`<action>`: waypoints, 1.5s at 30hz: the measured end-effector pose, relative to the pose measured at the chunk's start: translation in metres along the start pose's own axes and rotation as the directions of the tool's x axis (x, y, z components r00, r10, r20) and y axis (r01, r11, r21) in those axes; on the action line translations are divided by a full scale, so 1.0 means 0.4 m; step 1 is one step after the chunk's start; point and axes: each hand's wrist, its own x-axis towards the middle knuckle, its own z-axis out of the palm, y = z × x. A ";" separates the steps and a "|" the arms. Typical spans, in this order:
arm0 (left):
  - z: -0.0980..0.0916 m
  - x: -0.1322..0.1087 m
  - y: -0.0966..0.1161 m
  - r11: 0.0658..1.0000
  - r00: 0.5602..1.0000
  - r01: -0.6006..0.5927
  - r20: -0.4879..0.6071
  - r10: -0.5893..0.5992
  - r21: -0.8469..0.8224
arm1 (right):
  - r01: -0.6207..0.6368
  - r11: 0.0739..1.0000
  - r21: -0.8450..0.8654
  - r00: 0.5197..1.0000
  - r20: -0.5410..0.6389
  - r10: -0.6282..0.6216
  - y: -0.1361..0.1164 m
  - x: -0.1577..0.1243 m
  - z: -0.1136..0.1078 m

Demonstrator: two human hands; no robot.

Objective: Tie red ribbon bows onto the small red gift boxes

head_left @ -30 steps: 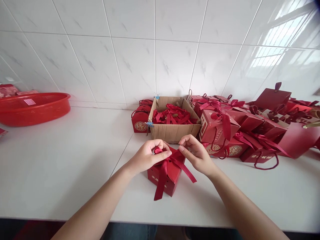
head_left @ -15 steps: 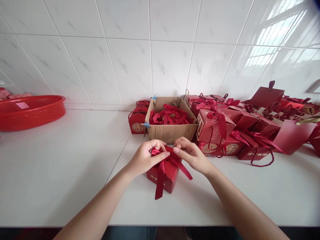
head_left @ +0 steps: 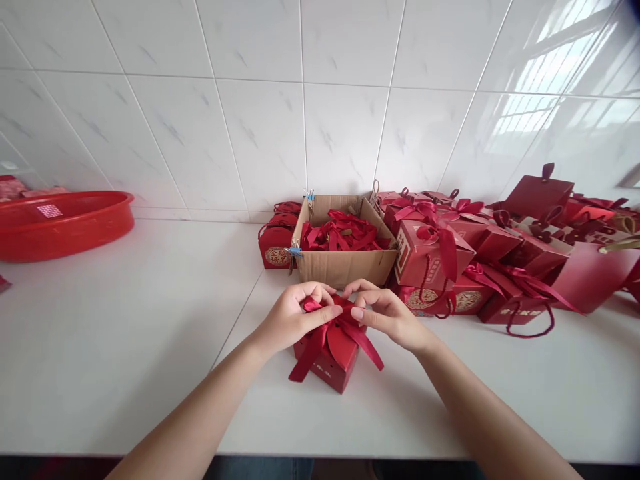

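Observation:
A small red gift box [head_left: 336, 363] stands on the white counter in front of me, with a dark red satin ribbon [head_left: 308, 353] across its top. Two ribbon tails hang down, one over the front left and one to the right. My left hand [head_left: 300, 313] pinches the ribbon at the top left of the box, a loop showing between thumb and fingers. On the other side my right hand [head_left: 383, 313] has its fingers curved and thumb close to the ribbon's middle; its fingertips pinch at the ribbon there. The knot itself is partly hidden by the fingers.
Behind the gift box is an open cardboard box [head_left: 345, 268] full of red ribbons [head_left: 345, 231], with blue clips on its edge. Red boxes [head_left: 276, 248] stand left of it. Many finished-looking gift boxes [head_left: 435, 250] are piled at right. A red plastic basin [head_left: 70, 230] sits far left.
The left ribbon tail has swung outward to the left. My right hand has shifted slightly, its fingers lifting and spreading a little over the ribbon. The gift box has barely turned.

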 end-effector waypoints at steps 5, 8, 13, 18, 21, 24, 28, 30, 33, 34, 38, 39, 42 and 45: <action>0.005 -0.001 0.001 1.000 1.000 -0.028 -0.008 0.028 0.013 | -0.022 1.000 0.009 0.998 -0.064 0.022 0.011 0.003 0.005; 0.008 -0.001 -0.003 0.997 0.998 -0.056 -0.015 0.057 0.056 | 0.016 0.999 -0.037 0.989 -0.145 -0.021 0.017 0.005 0.007; 0.008 0.001 -0.004 0.991 0.997 -0.077 0.009 0.076 0.112 | 0.069 0.991 -0.117 0.967 -0.238 -0.095 0.020 0.009 0.009; 0.003 0.003 0.000 0.990 0.998 -0.057 0.011 0.056 0.131 | 0.070 0.982 -0.174 0.961 -0.252 -0.113 0.016 0.008 0.008; -0.002 0.001 0.000 0.994 0.999 -0.038 0.024 0.036 0.100 | 0.076 0.982 -0.171 0.964 -0.241 -0.116 0.017 0.004 0.011; -0.003 -0.003 0.002 0.999 0.999 -0.028 0.034 0.027 0.032 | 0.073 0.990 -0.121 0.968 -0.230 -0.100 0.020 -0.001 0.014; 0.003 -0.006 0.007 1.000 1.000 -0.012 -0.005 0.012 0.004 | 0.070 0.995 -0.068 0.969 -0.233 -0.084 0.023 -0.005 0.017; 0.006 -0.006 0.009 1.000 1.000 0.001 -0.022 -0.001 0.022 | 0.062 0.997 -0.053 0.968 -0.241 -0.073 0.024 -0.004 0.018; 0.011 -0.005 0.010 0.999 1.000 -0.002 -0.021 0.003 0.039 | 0.052 0.997 -0.053 0.960 -0.272 -0.065 0.025 0.001 0.018; 0.012 -0.005 0.009 0.999 1.000 -0.002 -0.018 0.003 0.041 | 0.054 0.997 -0.057 0.956 -0.287 -0.068 0.025 0.004 0.018; 0.017 -0.002 0.005 0.999 1.000 0.007 -0.004 -0.007 0.034 | 0.068 0.994 -0.088 0.938 -0.332 -0.094 0.028 0.013 0.015; 0.018 -0.001 0.005 0.999 1.000 0.005 -0.002 -0.005 0.034 | 0.069 0.993 -0.100 0.936 -0.339 -0.099 0.028 0.013 0.014; 0.019 0.001 0.003 1.000 1.000 -0.001 0.007 0.001 0.031 | 0.068 0.989 -0.135 0.929 -0.352 -0.112 0.028 0.012 0.011; 0.018 0.002 0.003 1.000 1.000 0.017 0.019 -0.018 0.026 | 0.074 0.984 -0.163 0.925 -0.356 -0.129 0.028 0.010 0.007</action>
